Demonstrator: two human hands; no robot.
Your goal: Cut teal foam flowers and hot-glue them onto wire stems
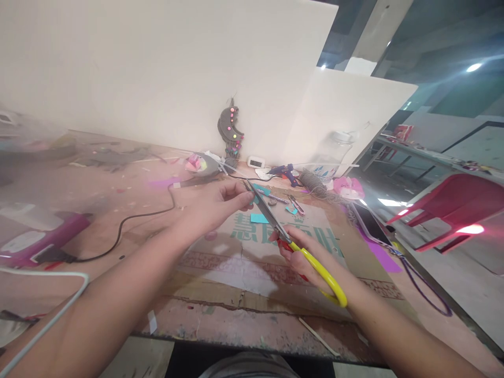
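My right hand (pixel 301 257) grips scissors (pixel 271 218) with yellow and red handles. Their blades point up and to the left, and the tips reach my left hand (pixel 234 197). Thumb and fingers of that hand are pinched together at a small teal piece (pixel 256 199), partly hidden by the blades. Below the blades a teal paper rectangle (pixel 260 218) lies on the printed cardboard (pixel 220 262). Beyond it are a pen (pixel 277 197), a pink-handled cutter (pixel 297 205) and a teal scrap (pixel 291 210).
A dark crescent moon ornament (pixel 228 126) with coloured dots leans on the white board. A blue glue gun (pixel 289 174), twine (pixel 313 181), a clear jar (pixel 334 152) and a phone (pixel 370 223) lie to the right. A cable (pixel 122 226) crosses the left side.
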